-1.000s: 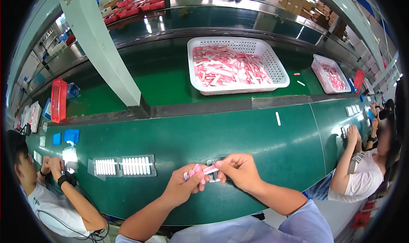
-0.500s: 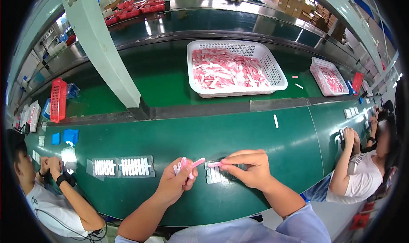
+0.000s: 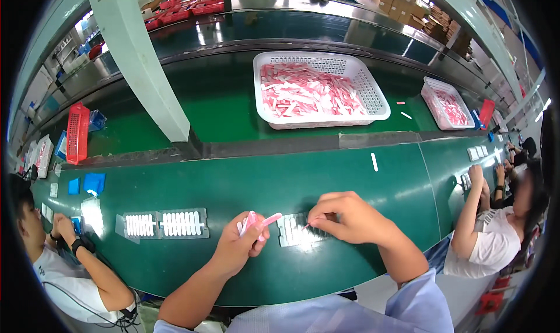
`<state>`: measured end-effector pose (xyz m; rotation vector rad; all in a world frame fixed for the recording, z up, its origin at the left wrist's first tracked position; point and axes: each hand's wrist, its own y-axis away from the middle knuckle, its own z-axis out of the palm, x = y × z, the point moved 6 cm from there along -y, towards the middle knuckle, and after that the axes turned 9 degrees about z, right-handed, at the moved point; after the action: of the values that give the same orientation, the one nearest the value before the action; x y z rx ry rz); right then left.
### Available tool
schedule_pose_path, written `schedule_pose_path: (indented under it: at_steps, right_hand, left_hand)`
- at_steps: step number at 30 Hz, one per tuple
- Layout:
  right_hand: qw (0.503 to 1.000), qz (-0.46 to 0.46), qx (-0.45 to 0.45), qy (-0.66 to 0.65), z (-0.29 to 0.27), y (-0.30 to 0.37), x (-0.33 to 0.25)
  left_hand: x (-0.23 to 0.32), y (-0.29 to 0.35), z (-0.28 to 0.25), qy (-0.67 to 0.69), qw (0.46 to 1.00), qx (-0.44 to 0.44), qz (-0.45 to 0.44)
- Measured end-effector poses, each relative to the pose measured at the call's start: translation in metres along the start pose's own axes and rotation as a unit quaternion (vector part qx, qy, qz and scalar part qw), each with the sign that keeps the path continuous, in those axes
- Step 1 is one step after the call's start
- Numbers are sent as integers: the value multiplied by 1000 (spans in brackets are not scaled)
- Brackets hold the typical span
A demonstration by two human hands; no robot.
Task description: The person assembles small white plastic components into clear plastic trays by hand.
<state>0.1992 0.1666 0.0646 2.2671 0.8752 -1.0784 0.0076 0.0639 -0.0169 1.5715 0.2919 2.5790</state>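
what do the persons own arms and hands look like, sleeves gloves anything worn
Both hands are bare: no gloves, rings or watch show on the left hand or the right hand. The forearms are uncovered up to about the elbow. A light blue sleeve covers the right upper arm, part of a light blue shirt.

Wore a pale blue shirt, its sleeve covering the upper arm behind the right hand (image 3: 350,219) and ending near the elbow. Bare forearm behind the left hand (image 3: 236,248), bare wrists too, with no glove, ring or watch on either.
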Motion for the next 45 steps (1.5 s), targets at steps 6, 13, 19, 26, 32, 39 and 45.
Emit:
schedule_pose_path:
  at_steps: [6, 13, 19, 26, 32, 39, 45]
  right_hand:
    - [982, 46, -181, -33, 28, -22, 32]
    - [990, -9, -43, 132, 29, -26, 12]
    - [997, 30, -41, 65, 20, -26, 19]
    - [942, 100, -125, -295, 55, -11, 18]
    - [928, 114, -43, -351, 9, -15, 46]
    - [995, 9, -92, 29, 15, -18, 29]
    - [994, 18, 14, 107, 19, -28, 32]
  left_hand:
    - [-1, -1, 2, -2, 1000, -2, 2]
    - [-2, 1, 1, -12, 1000, -20, 7]
    - [-3, 1, 4, -27, 999, -30, -2]
    - [-10, 7, 11, -14, 997, -75, -29]
    - [-14, 3, 0, 28, 999, -33, -31]
    - [-13, 3, 4, 7, 999, -26, -34]
    - [-11, 5, 7, 13, 999, -30, -34]
